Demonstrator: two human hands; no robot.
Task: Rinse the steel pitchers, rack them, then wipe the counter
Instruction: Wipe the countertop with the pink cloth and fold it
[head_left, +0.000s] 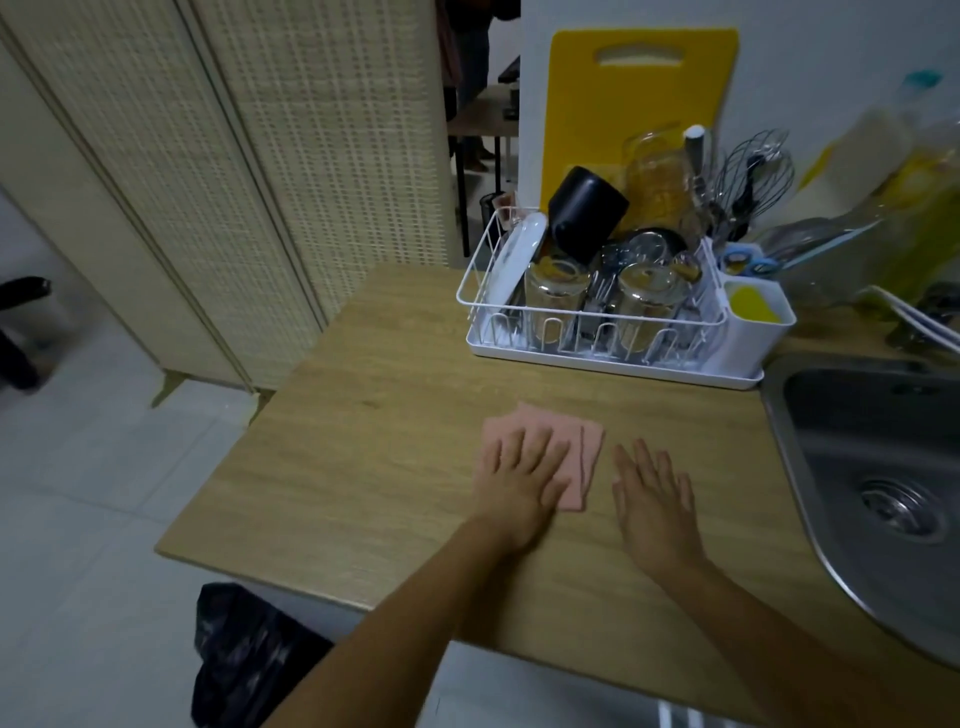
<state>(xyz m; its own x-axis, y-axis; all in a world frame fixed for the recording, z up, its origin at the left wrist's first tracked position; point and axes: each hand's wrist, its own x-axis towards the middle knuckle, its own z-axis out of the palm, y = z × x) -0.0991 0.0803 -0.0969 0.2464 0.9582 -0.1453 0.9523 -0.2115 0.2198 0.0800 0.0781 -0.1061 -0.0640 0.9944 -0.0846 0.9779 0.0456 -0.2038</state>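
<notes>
Left hand flat on cloth; rack beyond.

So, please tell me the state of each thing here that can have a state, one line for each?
left hand: flat, pressing on the cloth
right hand: flat, open, holding nothing
pink cloth: folded, flat on the counter
counter: bare except for cloth and rack
dish rack: full of glasses and dishes
sink: empty, no water
cutting board: upright against the wall

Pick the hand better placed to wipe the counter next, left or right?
Left. The left hand already lies flat on the pink cloth on the counter; the right hand rests open on bare wood beside it.
</notes>
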